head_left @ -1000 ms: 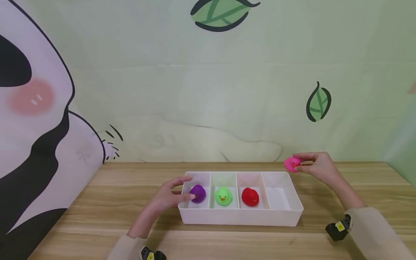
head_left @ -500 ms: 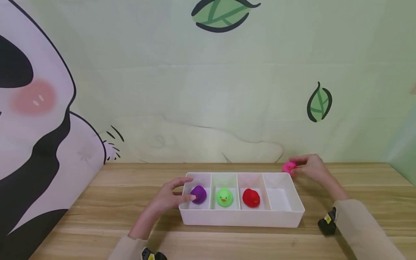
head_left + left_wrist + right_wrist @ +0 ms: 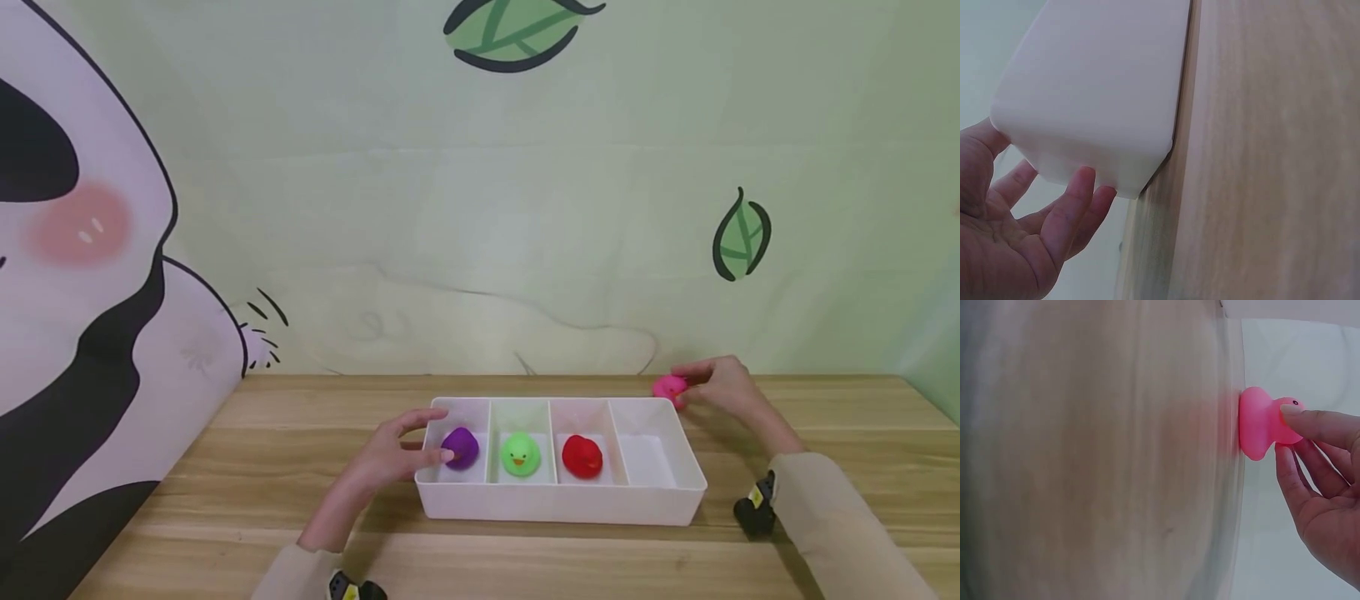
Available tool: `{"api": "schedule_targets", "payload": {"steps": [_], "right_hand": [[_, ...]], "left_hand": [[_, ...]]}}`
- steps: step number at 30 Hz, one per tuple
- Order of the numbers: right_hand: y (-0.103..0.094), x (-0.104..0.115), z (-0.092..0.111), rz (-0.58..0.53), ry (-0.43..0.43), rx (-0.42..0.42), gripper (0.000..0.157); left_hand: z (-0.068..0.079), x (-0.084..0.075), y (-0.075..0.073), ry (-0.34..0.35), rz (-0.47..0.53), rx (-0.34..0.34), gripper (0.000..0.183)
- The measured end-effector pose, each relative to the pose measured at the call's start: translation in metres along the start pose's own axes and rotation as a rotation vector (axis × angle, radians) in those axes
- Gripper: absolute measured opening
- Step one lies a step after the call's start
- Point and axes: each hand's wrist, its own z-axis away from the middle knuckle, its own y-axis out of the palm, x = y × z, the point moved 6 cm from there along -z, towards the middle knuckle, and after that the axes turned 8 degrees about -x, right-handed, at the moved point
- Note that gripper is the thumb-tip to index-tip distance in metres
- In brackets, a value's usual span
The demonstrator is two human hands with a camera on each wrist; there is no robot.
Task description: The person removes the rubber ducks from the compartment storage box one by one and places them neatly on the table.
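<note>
In the head view a white divided box [image 3: 562, 503] stands on the table. My left hand [image 3: 393, 448] holds its left end, the thumb over the rim; in the left wrist view the fingers [image 3: 1067, 215] lie at the end wall. A purple toy duck [image 3: 462, 446] sits in the leftmost compartment, a green duck [image 3: 521, 455] in the second, a red duck [image 3: 582, 457] in the third. Behind the box's back right corner, my right hand [image 3: 726, 390] pinches a pink rubber duck [image 3: 667, 388] by its head, with thumb and fingertips. The duck's base [image 3: 1255, 425] is at the tabletop.
The rightmost compartment [image 3: 651, 454] shows only its bare white floor. Behind the wooden table [image 3: 315, 442] hangs a green backdrop [image 3: 375, 208] printed with leaves and a panda. Each sleeve carries a small black camera [image 3: 756, 507] at the wrist.
My right hand has brought the pink duck down and slightly left to the table behind the box, then stayed nearly still. My left hand keeps its hold on the box's end.
</note>
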Motion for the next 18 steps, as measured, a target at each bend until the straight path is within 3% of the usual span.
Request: {"api": "schedule_targets", "payload": {"steps": [11, 18], "right_hand": [[-0.002, -0.001, 0.001, -0.007, 0.031, 0.025, 0.045], [-0.015, 0.013, 0.01, -0.045, 0.015, 0.013, 0.047]], "left_hand": [[0.001, -0.001, 0.001, 0.006, 0.008, 0.008, 0.056], [0.001, -0.001, 0.0, 0.01, 0.019, -0.002, 0.055]]}}
